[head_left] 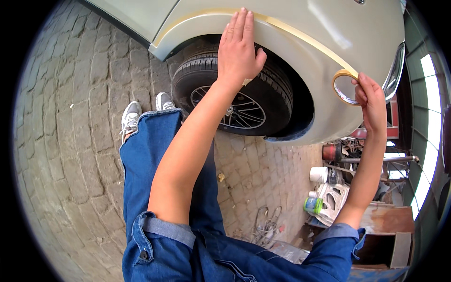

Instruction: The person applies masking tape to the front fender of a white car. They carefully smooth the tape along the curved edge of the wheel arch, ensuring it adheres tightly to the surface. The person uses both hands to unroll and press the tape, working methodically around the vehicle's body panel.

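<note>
My left hand lies flat against the fender of a pale beige car, fingers stretched out over the wheel arch. Under its fingertips runs a strip of yellowish masking tape, following the curve of the arch. A roll of masking tape is held in my right hand, its fingers closed on the edge of the roll. The strip stretches from the roll back along the fender. Below my left wrist is the car's wheel, with a black tyre and a silver spoked rim.
Stone paving covers the ground. At the lower right stand a white bucket, a green-labelled container, a rusty brown box and mixed scrap. A wire bundle lies near my legs. A chrome bumper edges the car.
</note>
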Demonstrator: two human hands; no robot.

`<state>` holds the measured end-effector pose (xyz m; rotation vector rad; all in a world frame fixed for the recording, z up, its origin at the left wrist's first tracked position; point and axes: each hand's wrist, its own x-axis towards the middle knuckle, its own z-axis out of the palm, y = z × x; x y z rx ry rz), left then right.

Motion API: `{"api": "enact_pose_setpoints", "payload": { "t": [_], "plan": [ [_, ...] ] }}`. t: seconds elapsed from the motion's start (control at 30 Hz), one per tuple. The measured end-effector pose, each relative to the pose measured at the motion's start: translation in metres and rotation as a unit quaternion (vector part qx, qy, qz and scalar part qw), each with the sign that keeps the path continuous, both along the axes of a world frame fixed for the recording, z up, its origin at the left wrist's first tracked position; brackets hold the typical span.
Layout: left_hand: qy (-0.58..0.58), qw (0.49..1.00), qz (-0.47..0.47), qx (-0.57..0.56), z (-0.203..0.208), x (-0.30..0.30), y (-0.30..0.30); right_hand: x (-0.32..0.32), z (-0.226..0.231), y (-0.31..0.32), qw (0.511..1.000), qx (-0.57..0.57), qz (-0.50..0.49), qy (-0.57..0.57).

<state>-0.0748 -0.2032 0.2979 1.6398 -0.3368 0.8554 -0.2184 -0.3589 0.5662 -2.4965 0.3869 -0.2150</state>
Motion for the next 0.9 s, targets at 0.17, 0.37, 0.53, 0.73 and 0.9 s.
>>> {"api": "enact_pose_setpoints", "payload": {
  "t": [0.17,0.37,0.53,0.73,0.9],
  "plan": [
    [0.014,0.998,0.01,0.052,-0.002,0.001,0.003,-0.001,0.005,0.011,1.0,-0.015,0.006,-0.016],
    [0.018,0.999,0.021,0.039,-0.01,0.005,0.005,-0.003,0.01,0.033,0.999,-0.017,0.014,-0.033],
    [0.016,0.999,-0.002,-0.028,-0.013,0.009,0.002,-0.004,0.012,0.034,0.999,-0.04,0.011,-0.03],
    [0.016,1.0,0.003,0.01,-0.019,0.015,0.005,-0.011,0.014,0.056,0.996,-0.079,0.02,-0.027],
    [0.017,1.0,-0.005,0.0,-0.018,0.013,0.007,-0.013,0.017,0.057,0.997,-0.07,0.021,-0.024]
  ]
}}
